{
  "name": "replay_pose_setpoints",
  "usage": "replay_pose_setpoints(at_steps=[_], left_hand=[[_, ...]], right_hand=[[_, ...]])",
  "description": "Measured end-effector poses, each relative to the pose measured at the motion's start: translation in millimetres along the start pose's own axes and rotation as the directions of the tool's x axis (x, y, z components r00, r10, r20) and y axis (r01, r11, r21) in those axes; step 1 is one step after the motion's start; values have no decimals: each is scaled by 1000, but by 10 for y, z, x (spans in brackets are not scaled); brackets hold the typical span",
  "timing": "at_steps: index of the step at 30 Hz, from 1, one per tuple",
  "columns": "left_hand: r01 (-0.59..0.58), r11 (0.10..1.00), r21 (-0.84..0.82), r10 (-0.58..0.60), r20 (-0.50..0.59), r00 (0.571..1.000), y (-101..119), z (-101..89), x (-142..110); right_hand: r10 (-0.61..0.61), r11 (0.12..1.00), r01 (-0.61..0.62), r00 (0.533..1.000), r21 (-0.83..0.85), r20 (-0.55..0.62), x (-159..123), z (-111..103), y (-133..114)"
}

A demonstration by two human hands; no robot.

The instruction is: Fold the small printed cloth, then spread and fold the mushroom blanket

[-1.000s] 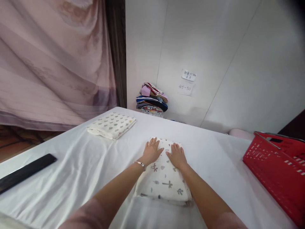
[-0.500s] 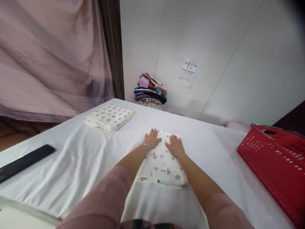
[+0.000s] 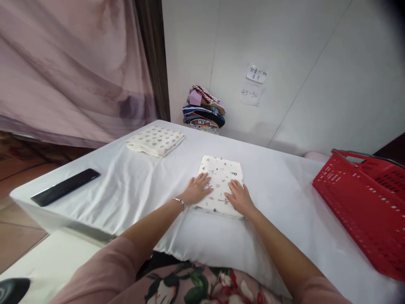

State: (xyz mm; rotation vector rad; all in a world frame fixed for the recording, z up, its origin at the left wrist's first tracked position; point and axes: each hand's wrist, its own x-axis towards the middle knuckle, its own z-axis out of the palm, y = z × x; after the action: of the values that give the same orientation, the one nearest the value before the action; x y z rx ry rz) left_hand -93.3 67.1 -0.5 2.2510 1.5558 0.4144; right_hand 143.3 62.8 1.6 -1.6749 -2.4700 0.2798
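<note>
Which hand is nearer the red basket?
The right hand. It rests on the right side of the folded cloth, toward the red basket; the left hand rests on the left side, farther away.

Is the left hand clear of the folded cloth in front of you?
No, the left hand lies on the near folded cloth, fingers spread over its left side.

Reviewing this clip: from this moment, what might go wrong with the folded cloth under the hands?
The left hand and right hand rest flat on the folded cloth; uneven pressure might skew its layers. The tablecloth is rumpled at the left, so it might slide and carry the black slab towards the nearby table edge.
</note>
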Motion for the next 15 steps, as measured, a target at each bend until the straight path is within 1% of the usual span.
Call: replay_pose_setpoints(at_steps=[4, 6, 8, 10, 12, 15], left_hand=[[28, 999, -36, -28, -15, 999, 36, -12, 27], [31, 995, -93, -36, -49, 998, 41, -31, -31], [47, 985, -166, -66, -114, 991, 32, -44, -181], [70, 971, -229, -108, -158, 981, 17, -48, -398], [81, 963, -259, -123, -149, 981, 6, -45, -623], [38, 973, -228, -70, -133, 989, 4, -27, -854]], right_hand=[[-11, 1000, 11, 999, 3, -47, -17, -5, 14], [-17, 999, 20, 997, 36, -81, -41, -22, 19], [-12, 996, 23, 991, 83, -132, -127, -22, 25], [-25, 993, 44, 985, 110, -170, -273, -1, 34], [-76, 991, 95, 979, 94, -191, -447, 32, 47], [-167, 984, 177, 964, 28, -207, -673, 75, 76]])
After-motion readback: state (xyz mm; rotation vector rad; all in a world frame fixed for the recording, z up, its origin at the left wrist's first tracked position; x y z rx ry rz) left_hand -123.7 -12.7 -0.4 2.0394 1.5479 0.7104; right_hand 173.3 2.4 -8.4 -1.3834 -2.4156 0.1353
